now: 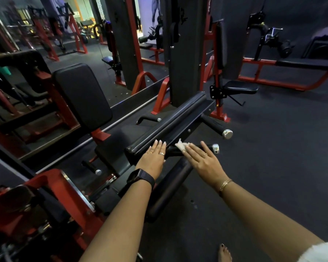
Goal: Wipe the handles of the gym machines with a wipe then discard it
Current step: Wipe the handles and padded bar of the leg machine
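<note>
A small white wipe (pixel 180 145) lies against the near black handle (pixel 209 148) of a seated gym machine. My right hand (pixel 204 160) presses the wipe onto that handle with nearly straight fingers. My left hand (pixel 154 157) rests flat on the long black pad (pixel 170 121) just left of the handle, fingers straight. A second black handle (pixel 216 126) with a chrome end cap sticks out farther back on the right. A third handle (pixel 148 118) shows on the far side of the pad.
The machine's black seat back (pixel 81 95) and red frame (pixel 55 186) stand to the left, beside a wall mirror (pixel 17 82). A black roller pad (pixel 169 188) lies below my hands. Other red-framed machines (pixel 273 72) stand behind on dark rubber floor (pixel 273 157). A bare foot (pixel 224 252) shows at the bottom.
</note>
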`<state>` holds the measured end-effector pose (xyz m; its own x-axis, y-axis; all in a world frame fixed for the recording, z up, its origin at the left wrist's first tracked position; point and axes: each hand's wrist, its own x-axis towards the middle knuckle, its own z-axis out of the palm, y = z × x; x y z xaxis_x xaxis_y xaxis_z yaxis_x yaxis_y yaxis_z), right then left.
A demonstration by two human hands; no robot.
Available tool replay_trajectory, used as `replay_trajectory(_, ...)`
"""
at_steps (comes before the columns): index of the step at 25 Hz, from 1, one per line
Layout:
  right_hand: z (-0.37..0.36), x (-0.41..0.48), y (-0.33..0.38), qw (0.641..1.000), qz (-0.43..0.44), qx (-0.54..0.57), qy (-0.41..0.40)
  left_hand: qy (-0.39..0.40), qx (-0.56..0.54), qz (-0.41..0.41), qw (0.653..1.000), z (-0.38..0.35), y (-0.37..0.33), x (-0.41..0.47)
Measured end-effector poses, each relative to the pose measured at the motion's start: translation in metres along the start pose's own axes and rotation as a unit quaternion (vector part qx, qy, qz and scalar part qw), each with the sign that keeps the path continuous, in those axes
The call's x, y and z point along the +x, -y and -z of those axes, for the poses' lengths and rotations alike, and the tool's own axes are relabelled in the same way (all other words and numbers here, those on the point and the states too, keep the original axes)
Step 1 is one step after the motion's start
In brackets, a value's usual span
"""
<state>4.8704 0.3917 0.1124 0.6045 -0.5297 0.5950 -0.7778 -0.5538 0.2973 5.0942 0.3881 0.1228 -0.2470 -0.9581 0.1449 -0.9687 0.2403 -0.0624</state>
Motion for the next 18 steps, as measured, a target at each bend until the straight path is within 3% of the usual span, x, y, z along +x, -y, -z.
replay_trajectory(3,0.004,-0.009,0.009,0.989,-0.143,-0.001,-0.041,0.001,-0.011,-0.001,1.0,-0.001,0.001,0.002)
replay_trajectory(5,0.002,-0.003,0.028,0.98,-0.194,0.024,-0.046,-0.002,-0.009,0.0,1.0,-0.001,0.0,0.002)
replay_trajectory(10,-0.002,0.042,0.05,0.984,-0.113,0.124,0.067,-0.004,0.001,-0.006,1.0,0.001,-0.001,0.0)
replay_trajectory(13,-0.002,0.04,0.042,0.985,-0.027,0.091,0.144,-0.004,-0.006,-0.002,1.0,0.003,0.0,-0.001)
replay_trajectory(15,0.003,0.025,0.025,0.994,-0.006,0.029,0.107,-0.003,-0.013,-0.002,1.0,0.003,-0.001,0.0)
replay_trajectory(18,0.011,-0.005,0.0,0.99,-0.137,-0.015,0.008,-0.006,-0.021,0.001,1.0,0.002,-0.001,-0.001)
